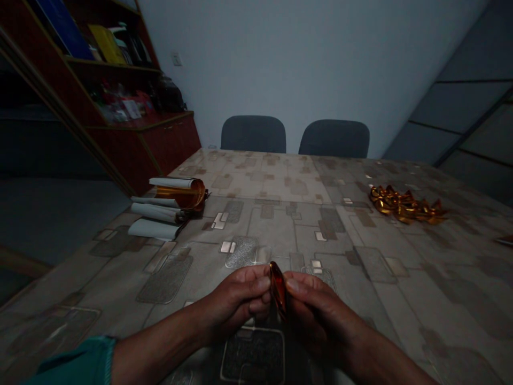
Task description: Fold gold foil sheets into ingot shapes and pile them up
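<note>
Between both hands, above the table's near part, is a shiny orange-gold folded foil piece [278, 286], narrow and pointed at the top. My left hand [248, 294] pinches it from the left, with the fingers curled. From the right, my right hand [315, 305] grips it between thumb and fingers; part of that hand is in shadow. Farther right lies a cluster of folded gold foil pieces [404, 205]. On the left side rests a stack of bent foil sheets [176, 200], gold on one face and pale on the other.
A patterned cloth covers the table [276, 214]. Two dark chairs [254, 133] stand at its far side, before a plain wall. A reddish wooden cabinet [168, 141] with loaded shelves is at the back left. Part of a small item [505, 240] shows at the right edge.
</note>
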Demonstrator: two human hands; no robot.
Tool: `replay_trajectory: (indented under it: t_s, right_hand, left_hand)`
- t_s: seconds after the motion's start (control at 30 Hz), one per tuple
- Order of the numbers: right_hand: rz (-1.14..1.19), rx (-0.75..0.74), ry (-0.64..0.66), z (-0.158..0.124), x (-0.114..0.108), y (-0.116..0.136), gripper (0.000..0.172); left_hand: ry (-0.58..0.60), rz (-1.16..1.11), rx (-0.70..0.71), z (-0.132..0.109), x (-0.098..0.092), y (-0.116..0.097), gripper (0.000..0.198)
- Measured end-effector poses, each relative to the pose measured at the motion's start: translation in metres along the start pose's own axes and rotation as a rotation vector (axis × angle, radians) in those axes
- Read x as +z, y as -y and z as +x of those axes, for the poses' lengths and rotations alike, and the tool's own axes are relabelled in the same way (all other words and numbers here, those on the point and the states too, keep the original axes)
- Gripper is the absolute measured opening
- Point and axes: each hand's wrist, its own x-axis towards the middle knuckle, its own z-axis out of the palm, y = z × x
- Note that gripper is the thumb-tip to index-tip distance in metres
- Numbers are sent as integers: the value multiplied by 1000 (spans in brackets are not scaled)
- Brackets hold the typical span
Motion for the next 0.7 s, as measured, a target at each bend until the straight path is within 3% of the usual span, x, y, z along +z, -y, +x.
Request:
replay_trajectory:
  t_s: [0.3,0.7]
  right_hand:
    - [51,10,-28,1,2,0,25]
    - [49,-16,34,4,-6,-2,22]
  left_hand:
    - [-46,26,-34,0,1,0,26]
    - [10,78,-15,0,3,-2,35]
